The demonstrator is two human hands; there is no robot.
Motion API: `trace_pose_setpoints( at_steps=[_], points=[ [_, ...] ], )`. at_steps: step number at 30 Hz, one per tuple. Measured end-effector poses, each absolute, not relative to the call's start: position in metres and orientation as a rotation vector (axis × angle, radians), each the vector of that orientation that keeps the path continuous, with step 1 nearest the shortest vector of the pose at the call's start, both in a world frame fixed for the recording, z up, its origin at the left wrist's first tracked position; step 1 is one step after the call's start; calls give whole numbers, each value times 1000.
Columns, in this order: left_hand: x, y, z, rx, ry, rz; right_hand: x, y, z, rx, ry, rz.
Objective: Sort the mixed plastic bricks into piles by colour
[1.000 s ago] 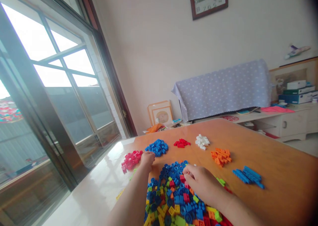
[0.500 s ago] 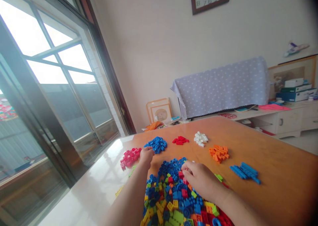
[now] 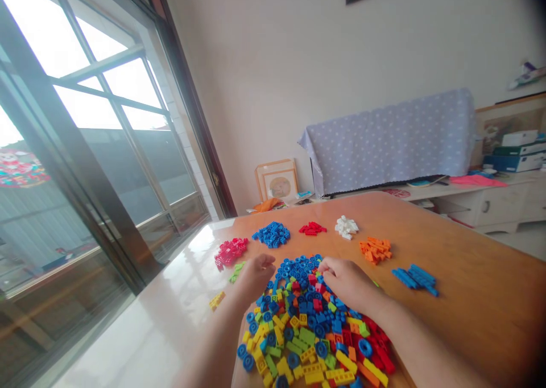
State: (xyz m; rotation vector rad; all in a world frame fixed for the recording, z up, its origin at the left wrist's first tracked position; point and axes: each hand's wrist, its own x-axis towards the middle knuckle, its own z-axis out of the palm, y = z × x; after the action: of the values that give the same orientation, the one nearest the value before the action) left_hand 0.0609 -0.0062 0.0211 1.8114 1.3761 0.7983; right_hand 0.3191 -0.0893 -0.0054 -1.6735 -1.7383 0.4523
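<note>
A large mixed heap of toy building bricks [image 3: 307, 337] in blue, yellow, green, red and orange lies in front of me. My left hand [image 3: 259, 273] hovers by the heap's far left edge, its fingers loosely bent and slightly apart, with nothing visible in them. At the heap's far right side, my right hand [image 3: 341, 277] has its fingers curled together over the bricks. Whatever it may hold is hidden. Blue wheel-like pieces [image 3: 298, 269] lie between the two hands. Just left of my left hand is a small group of light green bricks [image 3: 236, 271].
Around the heap are piles of pink bricks [image 3: 231, 252], blue bricks [image 3: 272, 235], red bricks [image 3: 313, 228], white bricks [image 3: 346, 227], orange bricks [image 3: 375, 250], long blue bricks [image 3: 416, 279] and yellow bricks [image 3: 216, 300]. The wooden table [image 3: 469, 308] extends right.
My left hand has moved back from the blue pile toward the mixed heap. My right hand stays over the heap's right side. The view has tipped downward.
</note>
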Motion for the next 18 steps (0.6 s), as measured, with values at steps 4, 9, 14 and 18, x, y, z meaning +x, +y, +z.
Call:
trace_pose_setpoints(
  at_steps=[4,9,14,18],
  points=[
    [59,-35,23,2151,1197,535,320,-97,0,-1714,-1833,528],
    [62,-55,27,2395,1026,306,310,-113,10,-1673,-2063,598],
    [70,-56,23,2478,1074,331,298,-112,5,-1757,-2089,406],
    [76,-53,18,2474,1071,421,295,-105,-1,-1821,-2048,396]
  ],
)
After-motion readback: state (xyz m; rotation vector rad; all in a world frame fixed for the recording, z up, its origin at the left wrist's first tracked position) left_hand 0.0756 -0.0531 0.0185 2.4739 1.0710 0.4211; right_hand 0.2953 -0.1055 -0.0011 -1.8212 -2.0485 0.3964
